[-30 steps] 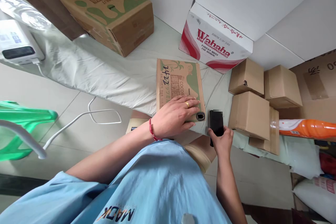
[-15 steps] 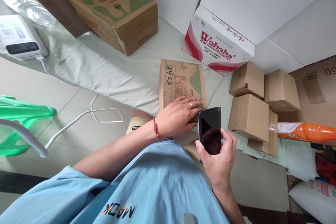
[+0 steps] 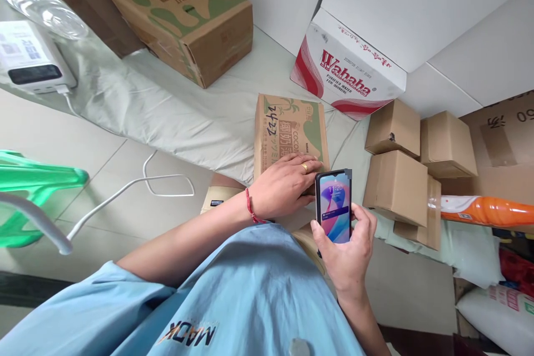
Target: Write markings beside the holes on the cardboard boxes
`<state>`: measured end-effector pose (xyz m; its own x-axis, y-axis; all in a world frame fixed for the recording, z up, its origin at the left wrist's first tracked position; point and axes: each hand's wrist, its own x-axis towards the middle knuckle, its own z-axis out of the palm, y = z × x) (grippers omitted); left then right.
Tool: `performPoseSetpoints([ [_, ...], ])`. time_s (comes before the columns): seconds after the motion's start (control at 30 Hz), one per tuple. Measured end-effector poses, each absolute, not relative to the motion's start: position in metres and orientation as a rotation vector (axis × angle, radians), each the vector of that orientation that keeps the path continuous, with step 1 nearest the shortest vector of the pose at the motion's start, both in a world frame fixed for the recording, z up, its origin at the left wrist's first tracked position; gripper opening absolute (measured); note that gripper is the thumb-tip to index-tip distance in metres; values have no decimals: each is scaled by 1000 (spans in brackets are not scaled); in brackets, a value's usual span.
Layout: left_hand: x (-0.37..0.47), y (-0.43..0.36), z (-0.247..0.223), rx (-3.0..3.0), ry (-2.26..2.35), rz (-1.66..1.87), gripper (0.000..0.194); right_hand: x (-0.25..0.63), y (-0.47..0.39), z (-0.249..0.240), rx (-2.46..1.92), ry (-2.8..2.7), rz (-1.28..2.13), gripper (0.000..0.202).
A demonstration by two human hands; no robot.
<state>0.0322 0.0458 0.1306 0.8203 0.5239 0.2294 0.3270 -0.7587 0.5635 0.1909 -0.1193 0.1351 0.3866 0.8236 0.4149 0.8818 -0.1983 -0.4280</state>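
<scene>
My left hand [image 3: 287,184], with a gold ring and a red bracelet at the wrist, lies flat with fingers stretched over the near part of a brown coconut-print carton [image 3: 271,139]. The carton has handwritten digits on its top and rests on the cloth-covered surface [image 3: 217,128]. In my right hand [image 3: 352,253] is a black-cased smartphone [image 3: 336,208], gripped by thumb and fingers along its sides. Its screen is lit and reads 11:20. The phone is just right of my left fingers. My left palm hides the carton's near end.
A larger coconut carton [image 3: 225,39] stands at the back left, a white and red Wahaha box [image 3: 350,69] at the back. Several small plain boxes [image 3: 394,183] are grouped at the right beside an orange bottle-shaped object [image 3: 492,209]. A white cable [image 3: 125,181] hangs left, near a green stool [image 3: 37,194].
The phone's screen was dark and is now lit with a lock screen. Both hands keep nearly the same places; the carton has not moved.
</scene>
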Motion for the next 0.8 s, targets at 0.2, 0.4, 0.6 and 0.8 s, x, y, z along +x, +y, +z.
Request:
performPoseSetpoints([
  [0.2, 22, 44, 127, 2302, 600, 884, 26, 212, -118, 123, -2098, -1317, -84, 72],
  [0.4, -9, 26, 130, 2011, 912, 1527, 15, 265, -116, 72, -2366, -1063, 18, 75],
  [0.6, -42, -4, 94, 1379, 1384, 1412, 24, 304, -114, 30, -2499, -1013, 94, 85],
  [0.8, -44, -35, 59, 416, 1356, 975, 73, 314, -98, 14, -2535, -1033, 102, 88],
])
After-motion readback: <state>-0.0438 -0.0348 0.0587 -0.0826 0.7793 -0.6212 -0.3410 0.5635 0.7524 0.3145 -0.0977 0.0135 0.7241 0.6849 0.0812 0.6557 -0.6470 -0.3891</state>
